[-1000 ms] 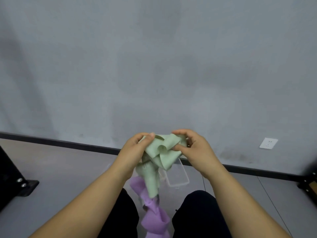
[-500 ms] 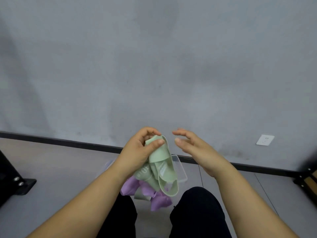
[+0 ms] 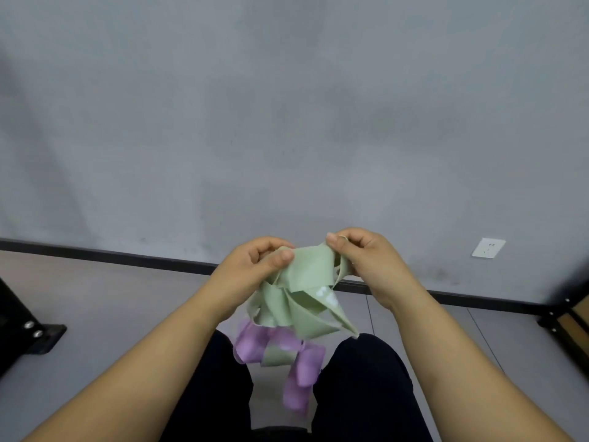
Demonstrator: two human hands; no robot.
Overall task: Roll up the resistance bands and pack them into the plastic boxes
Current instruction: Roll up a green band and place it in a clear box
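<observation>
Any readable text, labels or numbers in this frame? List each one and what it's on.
White print on the green band, near the right-hand fold: too blurred to read.
Purple band: no print visible.
Wall socket: no readable marking.
Nothing else in view carries text.

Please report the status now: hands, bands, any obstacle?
Left hand, right hand both pinch green band, not rolled. Purple band hangs below, seemingly tangled with it.
</observation>
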